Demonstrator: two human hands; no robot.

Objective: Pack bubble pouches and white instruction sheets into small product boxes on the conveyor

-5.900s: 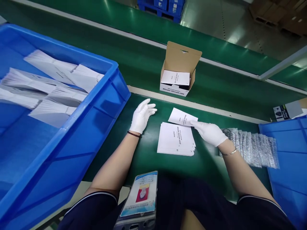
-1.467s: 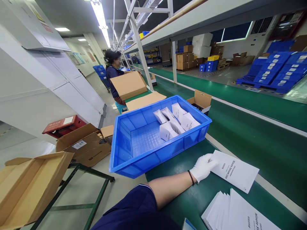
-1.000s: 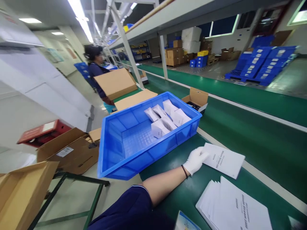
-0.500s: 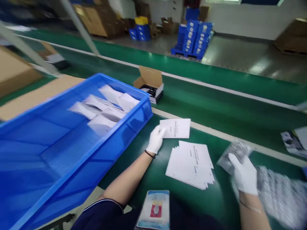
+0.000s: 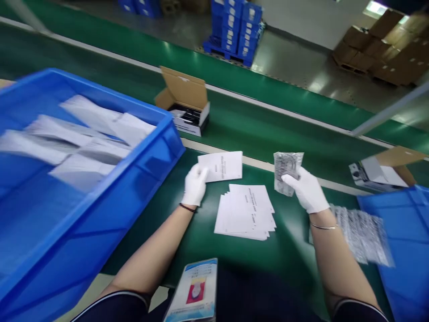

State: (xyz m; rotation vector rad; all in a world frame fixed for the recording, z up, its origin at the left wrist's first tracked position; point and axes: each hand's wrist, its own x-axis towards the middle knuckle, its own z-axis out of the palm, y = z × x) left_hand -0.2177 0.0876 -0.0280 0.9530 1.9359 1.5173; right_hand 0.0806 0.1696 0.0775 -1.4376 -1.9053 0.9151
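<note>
My left hand (image 5: 195,184), in a white glove, pinches the left edge of a single white leaflet (image 5: 224,166) lying on the green table. My right hand (image 5: 306,191), also gloved, holds up a small clear bubble-wrap pouch (image 5: 287,170) with dark contents. Between the hands lies a fanned stack of white leaflets (image 5: 246,210). Beyond the leaflet, an open cardboard box (image 5: 187,106) with its flap up sits on the green belt.
A large blue bin (image 5: 77,179) with white folded papers fills the left. A row of bubble-wrap pouches (image 5: 360,232) lies at right beside another blue bin (image 5: 407,246). A second open box (image 5: 385,167) sits at far right. A badge (image 5: 195,291) hangs near my chest.
My head swung from the left back down to the table. My right hand lifted a bubble-wrap pouch from the pile at right and brought it toward the middle. My left hand kept the single leaflet.
</note>
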